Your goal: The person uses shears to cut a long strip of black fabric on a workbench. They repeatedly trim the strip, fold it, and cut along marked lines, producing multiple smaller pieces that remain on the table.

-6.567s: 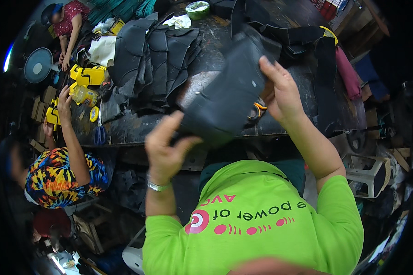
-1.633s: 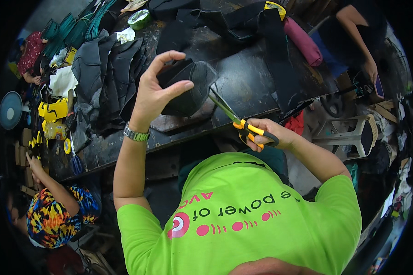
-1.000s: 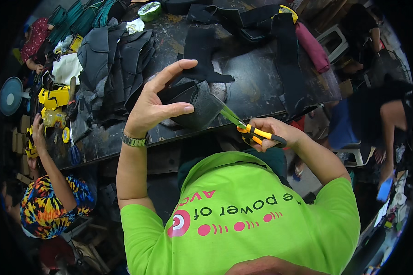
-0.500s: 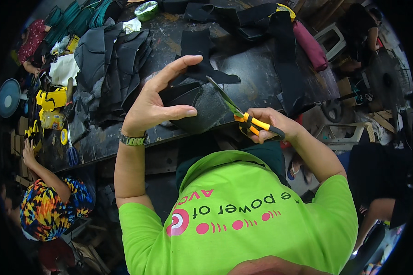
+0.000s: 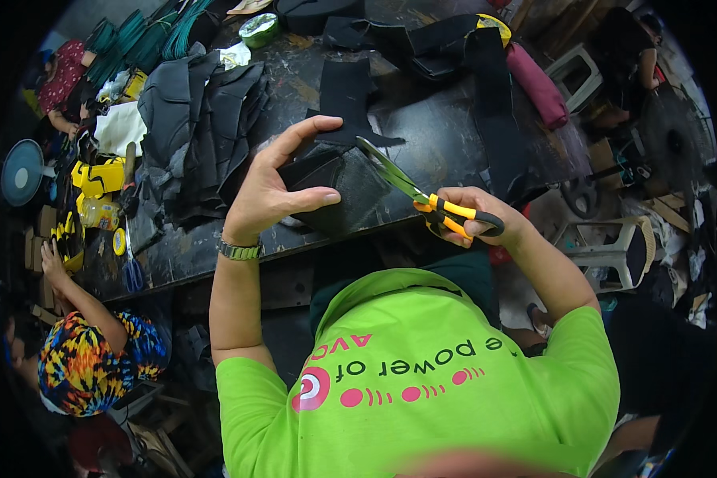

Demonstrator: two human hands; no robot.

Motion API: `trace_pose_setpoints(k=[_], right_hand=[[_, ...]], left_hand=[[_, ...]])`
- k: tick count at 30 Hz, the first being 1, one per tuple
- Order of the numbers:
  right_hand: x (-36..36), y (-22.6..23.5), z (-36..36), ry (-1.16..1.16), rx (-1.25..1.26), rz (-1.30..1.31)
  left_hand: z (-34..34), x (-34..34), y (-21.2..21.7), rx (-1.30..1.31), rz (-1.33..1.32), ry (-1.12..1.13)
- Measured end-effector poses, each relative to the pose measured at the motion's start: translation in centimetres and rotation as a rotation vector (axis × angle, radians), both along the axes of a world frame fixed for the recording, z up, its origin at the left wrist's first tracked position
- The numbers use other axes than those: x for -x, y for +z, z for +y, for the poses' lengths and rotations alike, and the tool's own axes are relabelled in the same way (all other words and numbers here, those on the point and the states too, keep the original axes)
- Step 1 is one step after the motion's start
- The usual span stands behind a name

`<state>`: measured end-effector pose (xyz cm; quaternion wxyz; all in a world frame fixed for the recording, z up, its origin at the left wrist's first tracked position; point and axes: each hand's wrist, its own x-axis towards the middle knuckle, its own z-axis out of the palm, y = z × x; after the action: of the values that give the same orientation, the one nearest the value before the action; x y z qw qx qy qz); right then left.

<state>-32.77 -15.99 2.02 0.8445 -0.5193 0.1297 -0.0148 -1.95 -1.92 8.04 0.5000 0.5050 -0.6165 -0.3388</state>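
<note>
My right hand [image 5: 482, 215] is closed around the yellow-and-black handles of a pair of scissors [image 5: 394, 175]. Their blades point up and left, with the tips by the upper right edge of a black fabric piece [image 5: 354, 195]. My left hand [image 5: 271, 183] wears a watch and holds this piece from its left side. Its thumb lies across the fabric, and its index finger arches above, apart from the thumb. The other left fingers are hidden. Just beyond the piece, a black fabric strip [image 5: 345, 88] lies on the dark table [image 5: 430, 119].
Stacked black cut pieces [image 5: 207, 119] lie left, near blue-handled scissors [image 5: 133, 275] and a yellow tool [image 5: 95, 175]. Far back are a green tape roll [image 5: 259, 30] and more black fabric [image 5: 494, 103]. A maroon roll [image 5: 536, 84] lies right. A person in a colourful shirt [image 5: 92, 358] sits left.
The scissors shift slightly down and right, and more of both blades shows. My left hand stays almost in place on the fabric, while the whole view shifts a little.
</note>
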Motion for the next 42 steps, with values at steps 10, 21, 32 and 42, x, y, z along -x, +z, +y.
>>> trace_pose_setpoints(k=[10,21,32,42], right_hand=[[-0.2,-1.3,1.0,0.016,-0.301,-0.133],[-1.3,0.0,1.7,-0.024,-0.118,-0.129],[-0.2,0.0,0.5,-0.021,-0.076,-0.069],[0.1,2.6,2.7,-0.610,0.504,-0.187]], left_hand=[[-0.5,2.2,-1.0,0.185,0.065,0.221],[-1.1,3.0,0.8,0.115,0.231,0.249],[-0.9,2.8,-0.2,0.168,0.148,0.256],[-2.0,3.8,0.5,0.161,0.088,0.310]])
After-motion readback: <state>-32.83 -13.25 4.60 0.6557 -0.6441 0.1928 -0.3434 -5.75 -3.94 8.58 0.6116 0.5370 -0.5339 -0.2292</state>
